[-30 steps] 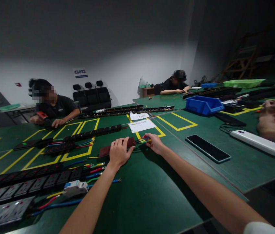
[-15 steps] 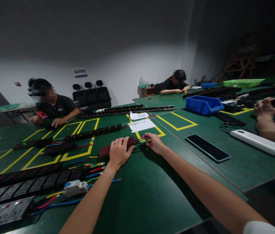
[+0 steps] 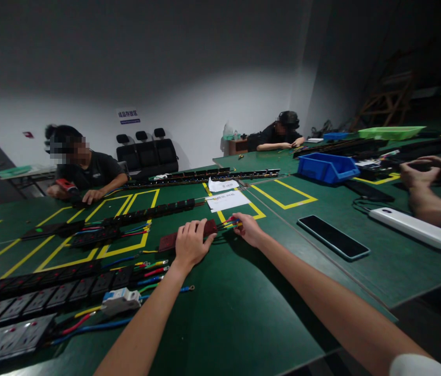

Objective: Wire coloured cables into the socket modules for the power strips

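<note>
My left hand (image 3: 191, 244) lies over a dark red, bar-shaped block (image 3: 168, 242), its fingers curled across the top and the thumb along the near side. The palm hides the block's middle. From the block's right end runs a short bundle of coloured wires (image 3: 227, 225), red, blue and yellow-green among them. My right hand (image 3: 247, 230) pinches the free ends of these wires between thumb and fingertips. The block rests on the green table (image 3: 220, 297).
Black socket strips (image 3: 67, 297) with lugged wires and a white circuit breaker (image 3: 121, 301) lie at left. Paper sheets (image 3: 228, 201), a phone (image 3: 333, 237), a white bar-shaped device (image 3: 416, 228) and a blue bin (image 3: 326, 168) lie beyond. Two people work across; another person's hands (image 3: 424, 175) are at right.
My two hands keep nearly the same place on the block and wires. At right, the other person's hands have shifted left and moved apart a little.
</note>
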`<control>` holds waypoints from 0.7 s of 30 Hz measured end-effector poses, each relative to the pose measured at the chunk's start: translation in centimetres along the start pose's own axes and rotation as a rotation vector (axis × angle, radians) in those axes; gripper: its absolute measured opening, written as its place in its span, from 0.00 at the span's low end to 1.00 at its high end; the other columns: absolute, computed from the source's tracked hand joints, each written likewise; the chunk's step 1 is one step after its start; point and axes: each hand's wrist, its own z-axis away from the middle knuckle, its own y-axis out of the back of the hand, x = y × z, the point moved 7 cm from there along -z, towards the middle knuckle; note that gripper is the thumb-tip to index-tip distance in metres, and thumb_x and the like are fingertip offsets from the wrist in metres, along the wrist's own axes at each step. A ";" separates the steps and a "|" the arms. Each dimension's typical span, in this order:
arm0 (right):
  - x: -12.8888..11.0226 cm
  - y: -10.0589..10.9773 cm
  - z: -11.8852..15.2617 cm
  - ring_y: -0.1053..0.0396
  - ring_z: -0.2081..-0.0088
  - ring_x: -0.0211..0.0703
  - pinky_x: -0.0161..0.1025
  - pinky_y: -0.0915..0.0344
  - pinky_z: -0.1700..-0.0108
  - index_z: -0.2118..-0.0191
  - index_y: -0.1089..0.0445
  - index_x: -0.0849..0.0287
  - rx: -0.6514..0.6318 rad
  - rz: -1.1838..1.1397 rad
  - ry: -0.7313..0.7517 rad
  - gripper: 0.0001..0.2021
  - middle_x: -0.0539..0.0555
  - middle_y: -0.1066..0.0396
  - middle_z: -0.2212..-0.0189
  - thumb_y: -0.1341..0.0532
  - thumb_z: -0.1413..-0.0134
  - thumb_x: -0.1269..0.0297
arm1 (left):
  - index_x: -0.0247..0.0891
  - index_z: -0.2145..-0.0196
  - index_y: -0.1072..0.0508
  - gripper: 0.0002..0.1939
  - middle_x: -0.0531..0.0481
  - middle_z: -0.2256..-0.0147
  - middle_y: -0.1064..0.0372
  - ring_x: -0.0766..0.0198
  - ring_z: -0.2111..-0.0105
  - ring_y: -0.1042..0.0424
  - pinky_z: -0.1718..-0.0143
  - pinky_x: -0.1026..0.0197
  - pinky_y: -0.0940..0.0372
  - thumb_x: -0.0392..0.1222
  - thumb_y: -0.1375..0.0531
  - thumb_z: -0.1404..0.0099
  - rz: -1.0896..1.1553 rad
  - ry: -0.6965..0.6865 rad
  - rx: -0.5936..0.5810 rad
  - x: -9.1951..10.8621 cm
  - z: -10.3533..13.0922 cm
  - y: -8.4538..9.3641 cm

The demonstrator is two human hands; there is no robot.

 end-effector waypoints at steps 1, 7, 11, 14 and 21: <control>0.0 0.0 0.1 0.41 0.82 0.31 0.27 0.46 0.85 0.74 0.31 0.61 0.001 -0.001 -0.001 0.08 0.50 0.33 0.79 0.39 0.44 0.69 | 0.37 0.42 0.32 0.29 0.40 0.52 0.29 0.50 0.54 0.32 0.54 0.49 0.39 0.60 0.51 0.28 -0.003 0.000 0.001 0.0 0.0 0.0; -0.1 0.0 0.1 0.41 0.82 0.31 0.27 0.45 0.85 0.73 0.31 0.61 0.005 -0.009 -0.009 0.08 0.50 0.32 0.79 0.39 0.43 0.70 | 0.37 0.42 0.32 0.28 0.39 0.52 0.29 0.50 0.54 0.32 0.53 0.48 0.40 0.60 0.49 0.29 -0.003 0.002 0.016 -0.1 0.1 0.0; 0.2 -0.1 -0.2 0.42 0.83 0.30 0.27 0.45 0.85 0.71 0.30 0.62 -0.048 -0.040 -0.057 0.06 0.50 0.32 0.79 0.39 0.42 0.70 | 0.36 0.42 0.32 0.29 0.39 0.52 0.29 0.49 0.53 0.32 0.52 0.48 0.40 0.60 0.49 0.29 -0.005 0.016 0.026 -0.1 0.1 0.1; 0.2 -0.2 -0.3 0.42 0.83 0.29 0.25 0.44 0.84 0.69 0.28 0.63 -0.095 -0.078 -0.092 0.06 0.50 0.31 0.78 0.39 0.41 0.70 | 0.36 0.42 0.32 0.29 0.39 0.51 0.30 0.49 0.53 0.32 0.52 0.47 0.40 0.60 0.49 0.29 -0.009 0.023 0.037 -0.2 0.1 0.2; 0.1 -0.1 -0.1 0.41 0.83 0.31 0.27 0.43 0.85 0.68 0.28 0.61 -0.031 -0.061 -0.075 0.05 0.50 0.32 0.81 0.37 0.42 0.66 | 0.37 0.42 0.32 0.29 0.38 0.51 0.30 0.49 0.52 0.33 0.51 0.47 0.40 0.60 0.51 0.28 -0.011 0.033 0.037 -0.3 0.1 0.1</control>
